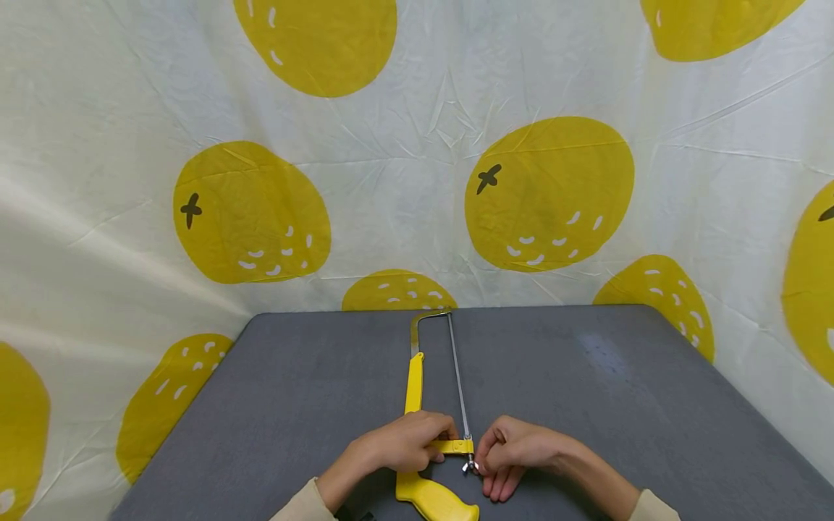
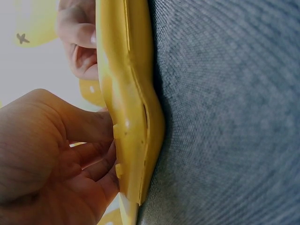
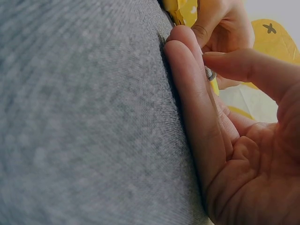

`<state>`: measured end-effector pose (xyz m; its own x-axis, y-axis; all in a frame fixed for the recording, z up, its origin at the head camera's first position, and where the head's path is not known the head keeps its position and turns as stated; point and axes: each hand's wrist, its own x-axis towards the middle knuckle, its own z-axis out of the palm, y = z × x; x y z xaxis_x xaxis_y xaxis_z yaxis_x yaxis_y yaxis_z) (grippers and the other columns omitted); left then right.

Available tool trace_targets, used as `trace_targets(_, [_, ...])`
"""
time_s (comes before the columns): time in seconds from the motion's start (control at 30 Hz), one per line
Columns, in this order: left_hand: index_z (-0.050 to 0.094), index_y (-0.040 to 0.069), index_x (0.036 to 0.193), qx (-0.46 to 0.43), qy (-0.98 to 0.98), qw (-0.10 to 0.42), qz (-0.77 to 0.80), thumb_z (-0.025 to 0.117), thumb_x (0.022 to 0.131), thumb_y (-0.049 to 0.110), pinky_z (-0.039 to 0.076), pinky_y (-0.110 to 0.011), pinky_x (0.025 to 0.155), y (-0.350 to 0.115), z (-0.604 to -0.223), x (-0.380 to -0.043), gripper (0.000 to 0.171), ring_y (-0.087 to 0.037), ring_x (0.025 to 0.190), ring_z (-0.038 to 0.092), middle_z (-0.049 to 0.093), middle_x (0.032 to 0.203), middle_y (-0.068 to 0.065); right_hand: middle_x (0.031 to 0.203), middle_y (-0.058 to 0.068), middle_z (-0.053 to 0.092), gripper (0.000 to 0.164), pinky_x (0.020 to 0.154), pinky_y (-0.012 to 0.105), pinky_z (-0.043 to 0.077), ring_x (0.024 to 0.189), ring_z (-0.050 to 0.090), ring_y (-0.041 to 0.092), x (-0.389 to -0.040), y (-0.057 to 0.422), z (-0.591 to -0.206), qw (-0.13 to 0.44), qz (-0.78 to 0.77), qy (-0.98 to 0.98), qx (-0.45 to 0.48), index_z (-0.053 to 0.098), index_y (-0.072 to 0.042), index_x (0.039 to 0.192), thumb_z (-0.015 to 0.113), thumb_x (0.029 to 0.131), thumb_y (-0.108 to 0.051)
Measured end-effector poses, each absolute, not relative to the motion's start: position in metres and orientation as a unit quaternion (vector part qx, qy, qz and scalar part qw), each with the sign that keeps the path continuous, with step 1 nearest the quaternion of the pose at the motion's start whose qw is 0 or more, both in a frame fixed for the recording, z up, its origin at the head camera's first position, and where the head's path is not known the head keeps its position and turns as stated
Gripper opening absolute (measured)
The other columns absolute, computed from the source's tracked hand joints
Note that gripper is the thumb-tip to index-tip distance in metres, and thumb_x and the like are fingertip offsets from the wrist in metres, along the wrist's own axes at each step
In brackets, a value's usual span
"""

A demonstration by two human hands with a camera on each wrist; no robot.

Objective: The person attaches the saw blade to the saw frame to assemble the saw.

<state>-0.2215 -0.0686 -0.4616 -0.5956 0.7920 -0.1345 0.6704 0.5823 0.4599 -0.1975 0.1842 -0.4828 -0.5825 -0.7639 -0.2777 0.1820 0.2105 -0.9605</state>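
Observation:
A yellow hacksaw [image 1: 414, 383] lies on the table, its handle [image 1: 438, 501] towards me and its thin blade [image 1: 457, 369] running along the right side. My left hand [image 1: 412, 440] grips the frame just above the handle, thumb and fingers at the short yellow blade holder [image 1: 454, 447]. At the end of that holder sits a silver wing nut [image 1: 470, 467] on a threaded bolt [image 3: 209, 72]. With thumb and forefinger my right hand [image 1: 515, 450] pinches at the wing nut; its other fingers [image 3: 192, 93] lie along the table top.
The grey table [image 1: 313, 376] reaches back to a hanging white cloth [image 1: 391, 202] printed with yellow fruit. This cloth also hangs along the left and right sides. A small dark object [image 1: 367, 517] shows at the bottom edge, near the left sleeve [image 1: 305, 506].

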Motion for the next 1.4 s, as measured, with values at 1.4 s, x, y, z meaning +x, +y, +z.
trace_targets(1.4, [0.066, 0.021, 0.110, 0.427, 0.869, 0.162, 0.190, 0.072, 0.095, 0.007, 0.048, -0.016, 0.076, -0.0674, -0.4601, -0.2242, 0.021, 0.001, 0.079, 0.052, 0.061, 0.094, 0.014, 0.074, 0.004, 0.076, 0.012, 0.057, 0.025, 0.059, 0.064, 0.073, 0.007, -0.2009, 0.1853, -0.4830, 0.398, -0.597, 0.666, -0.202, 0.069, 0.002, 0.097, 0.061, 0.090, -0.003])
